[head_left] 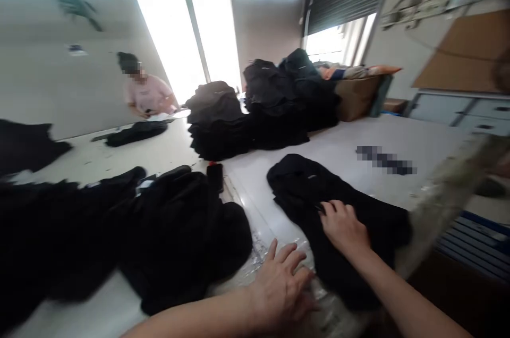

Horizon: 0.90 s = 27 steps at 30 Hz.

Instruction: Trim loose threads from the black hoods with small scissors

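Note:
A black garment (350, 189), perhaps a hooded top, lies on the white table with a small pale mark near its upper end. My right hand (345, 226) rests on it, fingers curled round a small dark object (320, 209) that is mostly hidden by the fingertips. To its left, my left hand (283, 278) is open, fingers spread, holding nothing that I can see. It hovers over or touches clear plastic film (255, 266) beside the garment; which one I cannot tell.
Black garments (171, 231) are heaped at the left, a black phone (215, 177) beside them. Tall garment stacks (274, 99) and a cardboard box (356, 96) stand farther back on the table (414, 133). A person (149, 93) works across the table. A blue crate (474, 245) is below right.

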{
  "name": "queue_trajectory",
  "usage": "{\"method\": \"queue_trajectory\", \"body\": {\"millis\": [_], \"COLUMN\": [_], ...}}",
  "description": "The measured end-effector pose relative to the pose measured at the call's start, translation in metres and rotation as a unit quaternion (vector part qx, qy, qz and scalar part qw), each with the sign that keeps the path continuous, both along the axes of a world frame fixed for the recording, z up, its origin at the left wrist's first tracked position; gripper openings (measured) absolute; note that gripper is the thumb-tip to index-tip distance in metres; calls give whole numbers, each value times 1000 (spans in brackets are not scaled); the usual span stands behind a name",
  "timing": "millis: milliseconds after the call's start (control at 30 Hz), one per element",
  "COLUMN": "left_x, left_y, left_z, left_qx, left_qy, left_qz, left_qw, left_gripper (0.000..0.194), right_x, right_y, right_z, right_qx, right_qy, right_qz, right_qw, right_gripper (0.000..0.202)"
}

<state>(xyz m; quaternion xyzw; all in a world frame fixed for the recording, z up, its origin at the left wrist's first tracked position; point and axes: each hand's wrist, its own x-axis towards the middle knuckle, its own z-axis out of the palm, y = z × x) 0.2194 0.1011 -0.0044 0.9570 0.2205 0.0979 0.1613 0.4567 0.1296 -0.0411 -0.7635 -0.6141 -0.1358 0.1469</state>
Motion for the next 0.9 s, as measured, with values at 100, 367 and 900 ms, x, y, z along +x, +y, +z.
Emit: {"method": "queue_trajectory", "body": {"millis": [100, 367, 900], "left_x": [-52, -178, -225], "left_y": [9, 79, 71], "left_z": [26, 78, 93], "left_qx": [51, 190, 84], "left_qy": [-14, -44, -254], "left_qz": [113, 502, 557], "left_qw": [992, 843, 786], "left_gripper": [39, 24, 25], "right_x": [-2, 13, -174], "right_y": [2, 10, -74], "right_z": [-3, -2, 2], "right_qx": [-1, -25, 32], "right_qy": [-31, 111, 222], "right_qz": [-33, -55, 309], "right_qw": [999, 992, 924], "right_gripper": [28, 31, 16]}}
